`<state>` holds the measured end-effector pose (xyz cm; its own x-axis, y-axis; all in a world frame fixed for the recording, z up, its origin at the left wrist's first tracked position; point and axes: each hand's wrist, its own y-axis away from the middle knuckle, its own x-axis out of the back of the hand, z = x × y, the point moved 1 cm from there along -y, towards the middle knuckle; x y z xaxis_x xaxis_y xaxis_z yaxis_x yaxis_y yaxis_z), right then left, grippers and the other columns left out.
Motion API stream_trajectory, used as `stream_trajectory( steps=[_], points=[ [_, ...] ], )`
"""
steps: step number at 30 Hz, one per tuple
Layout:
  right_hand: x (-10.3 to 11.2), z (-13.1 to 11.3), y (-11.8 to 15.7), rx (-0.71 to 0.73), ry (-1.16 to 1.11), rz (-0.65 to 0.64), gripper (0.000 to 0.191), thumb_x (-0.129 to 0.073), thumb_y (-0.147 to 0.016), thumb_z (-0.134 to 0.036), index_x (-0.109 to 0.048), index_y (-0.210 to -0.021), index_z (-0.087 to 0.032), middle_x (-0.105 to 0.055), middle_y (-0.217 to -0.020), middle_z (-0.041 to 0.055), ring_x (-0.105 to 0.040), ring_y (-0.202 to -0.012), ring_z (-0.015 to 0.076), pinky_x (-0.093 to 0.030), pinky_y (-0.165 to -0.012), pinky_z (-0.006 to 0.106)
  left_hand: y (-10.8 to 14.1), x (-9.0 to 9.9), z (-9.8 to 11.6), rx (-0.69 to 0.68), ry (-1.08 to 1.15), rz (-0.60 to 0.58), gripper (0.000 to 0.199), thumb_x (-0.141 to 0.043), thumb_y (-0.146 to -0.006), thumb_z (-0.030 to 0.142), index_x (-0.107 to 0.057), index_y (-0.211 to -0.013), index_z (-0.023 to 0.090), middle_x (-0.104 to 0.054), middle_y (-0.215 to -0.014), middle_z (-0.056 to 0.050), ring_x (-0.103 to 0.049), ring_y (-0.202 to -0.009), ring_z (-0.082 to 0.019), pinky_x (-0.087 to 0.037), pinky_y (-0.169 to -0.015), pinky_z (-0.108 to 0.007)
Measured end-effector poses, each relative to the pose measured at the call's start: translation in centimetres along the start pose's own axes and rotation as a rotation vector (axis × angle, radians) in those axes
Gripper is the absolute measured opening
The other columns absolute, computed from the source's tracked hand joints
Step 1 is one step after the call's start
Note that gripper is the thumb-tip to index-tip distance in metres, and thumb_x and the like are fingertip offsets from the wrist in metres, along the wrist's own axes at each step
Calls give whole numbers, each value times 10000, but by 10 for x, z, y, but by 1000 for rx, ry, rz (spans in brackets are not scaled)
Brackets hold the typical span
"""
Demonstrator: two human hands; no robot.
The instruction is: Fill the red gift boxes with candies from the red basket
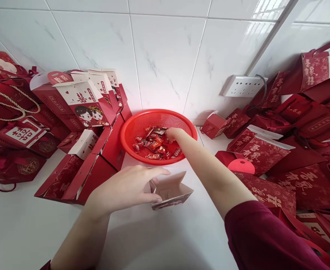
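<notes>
My left hand (125,187) grips the left side of a small paper gift box (172,198), its thumb at the near edge and its forefinger along the far side. The box stands with its top open and a flap raised at the back; I see bare card inside. Beyond it is a red plastic mesh basket (129,148) with several wrapped candies (153,144) heaped on its bottom. Into the basket's right side reaches my right hand (174,134), its fingers curled down at the candies. The fingertips are hidden, so what they hold does not show.
Red gift boxes (86,176) and a white-and-red box with two cartoon figures (83,101) are stacked at left. More red boxes (269,150) crowd the right side. A white power strip (245,86) is by the tiled wall (165,56) behind the basket.
</notes>
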<state>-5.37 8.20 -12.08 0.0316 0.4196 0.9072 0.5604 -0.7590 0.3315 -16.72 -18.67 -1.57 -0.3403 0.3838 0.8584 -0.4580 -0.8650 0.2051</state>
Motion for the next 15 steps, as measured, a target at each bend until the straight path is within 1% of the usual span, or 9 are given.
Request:
stream_trajectory(
  steps=[3,4,5,7,10,12,13,14,15],
  points=[
    [7,1,8,-34,5,-16,309,-606,-959,-347,-618,-1199,-154,-632,-1201,93,-646,-1010,208,-562,-861,401,0,1,2,-11,17,-4,393,-597,-847,391,-633,-1233,323,-729,-1085,9,-676,-1030,-239,-476,-819,-264],
    [11,1,12,-28,-3,6,297,-604,-960,-348,-624,-1183,-154,-638,-1184,90,-648,-994,202,-563,-852,396,0,1,2,-16,26,-5,402,-608,-844,384,-631,-1240,323,-729,-1090,9,-678,-1027,-237,-477,-814,-261],
    [16,0,18,-13,-17,46,281,-609,-957,-340,-627,-1165,-152,-644,-1163,87,-648,-979,197,-562,-843,389,0,1,3,-19,35,-6,412,-620,-840,375,-629,-1248,326,-729,-1096,12,-680,-1025,-235,-479,-810,-257],
    [26,-4,35,43,-56,168,254,-635,-928,-282,-619,-1140,-141,-655,-1130,85,-636,-974,201,-546,-841,371,0,2,3,-25,50,-6,453,-639,-837,355,-607,-1289,351,-724,-1125,26,-680,-1035,-227,-482,-808,-248],
    [34,-14,77,171,-133,373,272,-618,-881,-175,-575,-1147,-140,-660,-1134,80,-602,-1013,196,-493,-873,319,-1,3,5,-69,47,3,543,-608,-874,307,-512,-1392,439,-696,-1225,72,-665,-1080,-203,-481,-838,-237],
    [32,-21,114,290,-210,459,241,-581,-904,-217,-556,-1140,-178,-664,-1098,39,-604,-953,152,-484,-854,277,-2,3,5,-122,15,20,531,-557,-914,266,-497,-1400,471,-665,-1289,90,-646,-1111,-189,-469,-893,-252],
    [30,-25,133,424,-340,527,220,-601,-895,-232,-569,-1104,-173,-667,-1063,40,-608,-903,149,-486,-829,280,-3,3,5,-144,-8,42,480,-539,-929,254,-545,-1365,453,-668,-1284,82,-638,-1117,-189,-456,-928,-270],
    [28,-28,151,517,-449,577,203,-623,-880,-233,-582,-1069,-172,-670,-1037,37,-608,-857,143,-488,-799,281,-5,2,4,-159,-25,74,396,-533,-939,254,-620,-1292,411,-686,-1246,65,-633,-1108,-192,-439,-964,-293],
    [25,-31,168,562,-514,607,194,-643,-871,-233,-596,-1050,-176,-672,-1026,34,-602,-818,135,-487,-769,277,-6,1,4,-163,-27,119,298,-533,-947,265,-689,-1184,354,-710,-1179,43,-631,-1086,-193,-421,-990,-313]
  ],
)
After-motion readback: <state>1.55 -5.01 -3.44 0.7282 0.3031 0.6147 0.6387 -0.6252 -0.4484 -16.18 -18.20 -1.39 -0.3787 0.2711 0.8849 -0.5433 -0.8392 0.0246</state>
